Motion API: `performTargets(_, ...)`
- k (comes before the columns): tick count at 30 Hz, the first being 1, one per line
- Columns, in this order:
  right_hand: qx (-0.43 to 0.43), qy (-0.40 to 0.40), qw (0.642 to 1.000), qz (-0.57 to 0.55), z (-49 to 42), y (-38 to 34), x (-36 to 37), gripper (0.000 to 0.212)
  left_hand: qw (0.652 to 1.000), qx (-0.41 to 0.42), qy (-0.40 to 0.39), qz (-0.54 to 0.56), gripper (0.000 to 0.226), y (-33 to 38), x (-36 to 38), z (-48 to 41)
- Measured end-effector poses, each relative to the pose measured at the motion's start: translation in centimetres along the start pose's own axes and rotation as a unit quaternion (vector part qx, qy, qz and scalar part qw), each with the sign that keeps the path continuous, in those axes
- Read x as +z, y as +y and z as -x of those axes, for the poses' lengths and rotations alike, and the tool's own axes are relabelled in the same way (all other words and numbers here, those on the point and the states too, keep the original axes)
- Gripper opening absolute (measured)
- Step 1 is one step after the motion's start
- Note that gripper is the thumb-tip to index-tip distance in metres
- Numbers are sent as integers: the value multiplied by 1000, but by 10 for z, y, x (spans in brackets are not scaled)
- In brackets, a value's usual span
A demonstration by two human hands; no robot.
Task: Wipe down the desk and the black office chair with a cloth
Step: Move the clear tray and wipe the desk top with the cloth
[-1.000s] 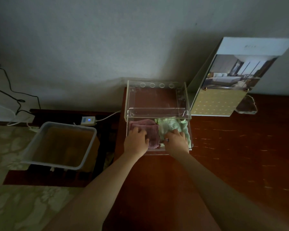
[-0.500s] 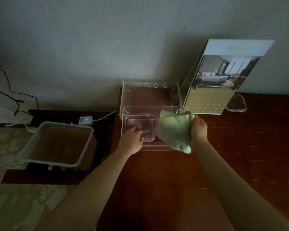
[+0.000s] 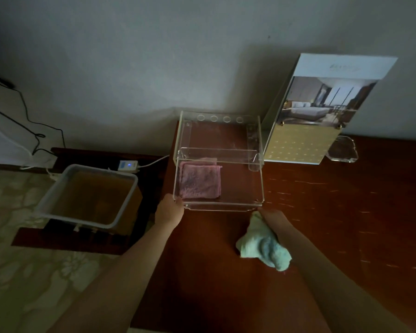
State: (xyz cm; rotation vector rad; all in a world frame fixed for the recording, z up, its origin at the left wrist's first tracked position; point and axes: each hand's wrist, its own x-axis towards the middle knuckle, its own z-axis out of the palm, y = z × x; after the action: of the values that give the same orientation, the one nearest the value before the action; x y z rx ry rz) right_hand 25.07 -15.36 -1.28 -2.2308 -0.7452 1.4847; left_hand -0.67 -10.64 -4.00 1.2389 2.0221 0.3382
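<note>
A light green cloth [image 3: 262,246] hangs bunched from my right hand [image 3: 277,221], which grips it just above the dark red-brown desk [image 3: 214,272], close to the front right corner of a clear acrylic organiser [image 3: 261,181]. My left hand [image 3: 169,211] holds the organiser's front left corner. A folded pink cloth [image 3: 199,180] lies inside the organiser's lower tray. The black office chair is out of view.
A standing brochure board [image 3: 320,111] leans by the wall right of the organiser, with a clear acrylic stand [image 3: 342,152] beside it. Left of the desk, on the floor, stand a white-rimmed bin [image 3: 87,198], a power adapter [image 3: 128,165] and black cables [image 3: 34,133].
My right hand lifted the green cloth out of the organiser and brought it down towards the desk in front. My left hand left the pink cloth and moved to the organiser's front left corner.
</note>
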Motion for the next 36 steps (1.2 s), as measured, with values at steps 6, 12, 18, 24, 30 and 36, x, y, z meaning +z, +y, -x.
performTargets(6,15,16,998,-59,-10,-13,17,44,979,-78,7,187,21,6,9,-1)
performTargets(12,-3,35,995,-88,-15,-20,17,39,949,-118,16,291,20,17,7,-8)
performTargets(18,-15,16,993,-112,-26,-42,16,25,893,-153,-23,422,67,41,-2,-20)
performTargets(24,-39,-33,988,-147,-32,-72,22,23,827,-179,-48,531,73,61,-11,-43)
performTargets(30,-34,-64,983,-167,-44,-98,21,25,801,-176,-74,567,74,76,-13,-63)
performTargets(36,-33,-62,983,-169,-49,-100,18,23,817,-150,-85,551,63,74,-8,-73)
